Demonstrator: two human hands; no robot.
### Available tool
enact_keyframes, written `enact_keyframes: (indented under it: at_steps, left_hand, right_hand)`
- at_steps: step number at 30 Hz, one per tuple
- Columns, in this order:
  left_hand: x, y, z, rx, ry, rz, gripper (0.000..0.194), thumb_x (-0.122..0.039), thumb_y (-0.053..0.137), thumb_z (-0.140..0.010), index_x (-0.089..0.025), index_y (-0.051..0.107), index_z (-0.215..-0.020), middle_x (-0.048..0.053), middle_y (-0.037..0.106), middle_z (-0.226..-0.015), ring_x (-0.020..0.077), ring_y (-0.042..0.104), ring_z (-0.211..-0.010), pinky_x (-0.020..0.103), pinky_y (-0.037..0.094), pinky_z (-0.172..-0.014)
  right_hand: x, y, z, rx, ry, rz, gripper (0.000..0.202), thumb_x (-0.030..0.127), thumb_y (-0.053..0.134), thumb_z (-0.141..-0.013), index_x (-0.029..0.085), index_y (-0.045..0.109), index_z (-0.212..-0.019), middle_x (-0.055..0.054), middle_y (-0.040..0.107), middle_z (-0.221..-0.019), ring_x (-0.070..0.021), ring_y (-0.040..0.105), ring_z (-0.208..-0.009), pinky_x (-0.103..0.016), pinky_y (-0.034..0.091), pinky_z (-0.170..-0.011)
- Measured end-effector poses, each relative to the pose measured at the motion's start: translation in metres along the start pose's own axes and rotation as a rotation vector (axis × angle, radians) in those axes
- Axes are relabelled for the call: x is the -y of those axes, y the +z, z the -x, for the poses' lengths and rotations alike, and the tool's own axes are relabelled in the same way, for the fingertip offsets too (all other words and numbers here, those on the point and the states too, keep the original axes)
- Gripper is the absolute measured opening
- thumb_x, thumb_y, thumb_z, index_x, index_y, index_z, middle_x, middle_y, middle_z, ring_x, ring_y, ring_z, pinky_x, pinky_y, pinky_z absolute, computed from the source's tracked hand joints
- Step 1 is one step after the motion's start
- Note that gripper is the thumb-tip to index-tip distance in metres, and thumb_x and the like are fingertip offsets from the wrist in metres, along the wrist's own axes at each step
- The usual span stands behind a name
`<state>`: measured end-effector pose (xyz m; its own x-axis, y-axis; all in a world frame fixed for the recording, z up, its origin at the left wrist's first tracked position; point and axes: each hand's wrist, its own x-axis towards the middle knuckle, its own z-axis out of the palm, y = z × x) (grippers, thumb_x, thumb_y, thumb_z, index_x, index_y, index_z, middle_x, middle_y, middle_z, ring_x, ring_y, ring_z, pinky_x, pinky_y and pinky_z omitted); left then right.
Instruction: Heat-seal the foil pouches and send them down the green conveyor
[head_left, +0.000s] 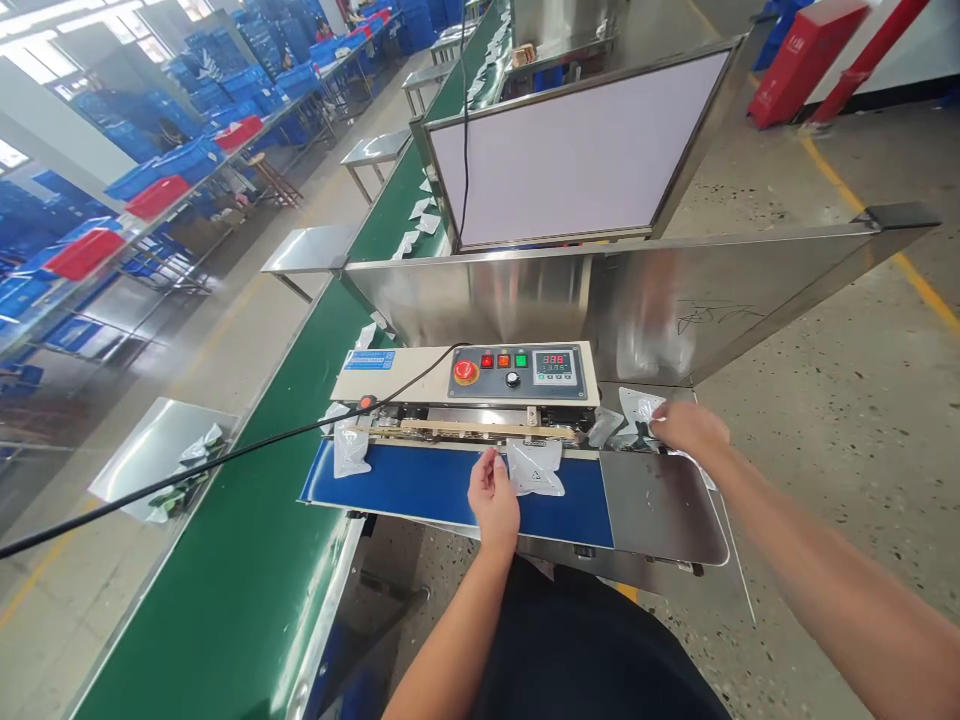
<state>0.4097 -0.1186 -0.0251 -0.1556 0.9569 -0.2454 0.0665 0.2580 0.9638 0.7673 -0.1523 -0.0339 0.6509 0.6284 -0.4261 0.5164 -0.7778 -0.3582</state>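
A band sealing machine (405,375) with a cream housing stands in front of me, its blue belt (442,490) running along the near side. One white pouch (535,468) hangs from the sealing band over the belt. Just left of that pouch is my left hand (496,500), fingers curled together with nothing visible in them. At the machine's right end, my right hand (688,428) pinches another white pouch (639,408) by its edge. A smaller pouch (604,428) lies between it and the machine. Farther left, a pouch (350,447) sits at the band's exit end.
A green conveyor (247,540) passes on the left, carrying several pouches in the distance. A black cable (225,458) crosses in front of the machine. Behind stand a steel panel (517,295) and a white board (577,150). A steel plate (660,505) extends the belt rightward.
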Motion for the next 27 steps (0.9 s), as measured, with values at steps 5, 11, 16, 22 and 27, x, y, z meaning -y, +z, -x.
enact_keyframes:
  at_steps: [5, 11, 16, 22, 27]
  left_hand:
    - [-0.002, -0.019, 0.024, 0.047, 0.138, -0.032, 0.056, -0.068, 0.073, -0.102, -0.015, 0.083, -0.118, 0.017, 0.084, -0.113, 0.0269, 0.082, -0.102, 0.04, 0.068, -0.094]
    - [-0.013, 0.015, 0.044, 0.34, 0.428, -0.147, 0.036, -0.049, 0.065, -0.112, -0.02, 0.083, -0.12, 0.014, 0.084, -0.112, 0.0256, 0.082, -0.102, 0.041, 0.069, -0.094]
    - [-0.04, 0.071, 0.046, 0.556, 0.805, -0.173, 0.039, -0.039, 0.066, -0.111, -0.022, 0.075, -0.145, 0.017, 0.078, -0.145, 0.0338, 0.068, -0.146, 0.057, 0.054, -0.126]
    - [-0.041, 0.085, 0.061, 0.743, 0.52, -0.078, 0.04, -0.048, 0.06, -0.114, -0.019, 0.085, -0.101, 0.01, 0.085, -0.096, 0.0233, 0.078, -0.089, 0.035, 0.063, -0.088]
    - [-0.016, 0.069, 0.068, 0.681, 0.19, -0.102, 0.053, -0.059, 0.063, -0.109, -0.015, 0.084, -0.088, 0.006, 0.077, -0.083, 0.0196, 0.066, -0.076, 0.028, 0.051, -0.073]
  right_hand:
    - [0.011, -0.002, -0.029, 0.128, -0.044, 0.156, 0.01, 0.022, 0.081, -0.074, 0.022, 0.073, -0.068, -0.018, 0.08, -0.092, -0.0398, 0.077, -0.101, -0.046, 0.057, -0.087]
    - [0.016, -0.059, 0.016, 0.065, -0.257, 0.031, 0.015, 0.035, 0.068, -0.087, 0.025, 0.067, -0.076, -0.004, 0.071, -0.077, -0.0227, 0.064, -0.074, -0.031, 0.044, -0.065]
    - [0.029, -0.102, 0.095, 0.173, -0.658, -0.371, 0.023, 0.039, 0.068, -0.084, 0.024, 0.058, -0.069, 0.0, 0.063, -0.07, -0.0172, 0.052, -0.067, -0.029, 0.042, -0.063]
    - [0.01, -0.074, 0.144, 0.194, -0.542, -0.791, 0.048, 0.067, 0.067, -0.096, 0.023, 0.077, -0.082, -0.008, 0.077, -0.088, -0.026, 0.07, -0.085, -0.035, 0.058, -0.078]
    - [-0.026, -0.009, 0.162, 0.056, -0.318, -0.788, 0.052, 0.074, 0.079, -0.086, 0.022, 0.082, -0.083, -0.007, 0.078, -0.082, -0.0276, 0.072, -0.082, -0.035, 0.061, -0.078]
